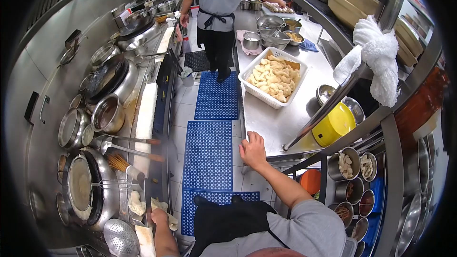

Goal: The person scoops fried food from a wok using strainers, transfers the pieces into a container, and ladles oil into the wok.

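This is a long, narrow kitchen. The floor is made of pale tiles (183, 109), and blue rubber mats with little holes (209, 154) lie down the middle. A shiny grey metal wall (52, 62) curves up on one side, behind a row of big round metal woks and pots (107, 78). On the other side runs a long steel counter (281, 121) with metal shelves (333, 7) above it. The light is bright and even.
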`<state>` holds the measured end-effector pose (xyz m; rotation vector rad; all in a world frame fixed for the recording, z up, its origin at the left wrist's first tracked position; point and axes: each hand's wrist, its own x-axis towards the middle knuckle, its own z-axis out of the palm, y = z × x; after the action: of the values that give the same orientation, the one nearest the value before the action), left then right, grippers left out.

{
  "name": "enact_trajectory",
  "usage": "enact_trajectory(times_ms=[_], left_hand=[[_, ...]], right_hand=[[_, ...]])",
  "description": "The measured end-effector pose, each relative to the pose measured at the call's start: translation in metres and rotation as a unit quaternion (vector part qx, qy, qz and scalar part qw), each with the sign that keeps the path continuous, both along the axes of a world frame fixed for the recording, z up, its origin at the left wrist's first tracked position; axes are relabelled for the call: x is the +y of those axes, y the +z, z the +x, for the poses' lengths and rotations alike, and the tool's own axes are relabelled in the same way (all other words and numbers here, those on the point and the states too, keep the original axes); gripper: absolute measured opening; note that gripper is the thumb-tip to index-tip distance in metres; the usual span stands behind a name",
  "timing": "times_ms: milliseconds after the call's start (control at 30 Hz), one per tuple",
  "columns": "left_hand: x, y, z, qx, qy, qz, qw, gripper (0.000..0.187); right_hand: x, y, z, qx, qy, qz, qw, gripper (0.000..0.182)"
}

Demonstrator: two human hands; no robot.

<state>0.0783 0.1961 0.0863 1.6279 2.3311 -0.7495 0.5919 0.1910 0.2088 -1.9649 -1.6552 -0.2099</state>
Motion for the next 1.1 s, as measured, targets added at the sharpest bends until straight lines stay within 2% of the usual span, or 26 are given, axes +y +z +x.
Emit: enact_trajectory(times_ms=[67,167,267,367,467,567,667,1100], left_hand=[[0.0,-0.012,-0.007,-0.013,0.028,0.009,0.999,0.026],[0.0,-0.021,-0.013,-0.013,-0.015,-0.009,1.0,0.026],[0.0,-0.014,-0.007,-0.033,0.023,0.009,0.999,0.025],[-0.004,-0.016,-0.007,-0.029,0.022,0.042,0.998,0.022],[-0.005,-0.001,0.001,-0.038,0.017,0.027,0.999,0.022],[-0.001,-0.01,-0.003,-0.071,0.086,0.037,0.993,0.024],[-0.002,-0.013,-0.003,-0.08,0.105,0.047,0.99,0.025],[-0.008,0.008,0.011,-0.106,0.137,0.071,0.982,0.023]], right_hand=[[0.0,-0.002,0.0,-0.005,-0.001,0.001,1.0,0.022],[0.0,-0.002,0.0,-0.005,-0.003,0.003,1.0,0.022],[0.0,-0.003,0.0,-0.005,-0.003,0.003,1.0,0.022],[0.0,-0.002,-0.001,-0.002,-0.003,-0.001,1.0,0.022],[0.0,0.0,-0.001,-0.004,-0.003,-0.005,1.0,0.022],[0.0,-0.001,0.0,-0.004,-0.001,-0.004,1.0,0.022],[0.0,-0.002,0.0,-0.003,-0.002,-0.003,1.0,0.022],[-0.001,0.001,0.001,-0.003,0.001,-0.007,1.0,0.022]])
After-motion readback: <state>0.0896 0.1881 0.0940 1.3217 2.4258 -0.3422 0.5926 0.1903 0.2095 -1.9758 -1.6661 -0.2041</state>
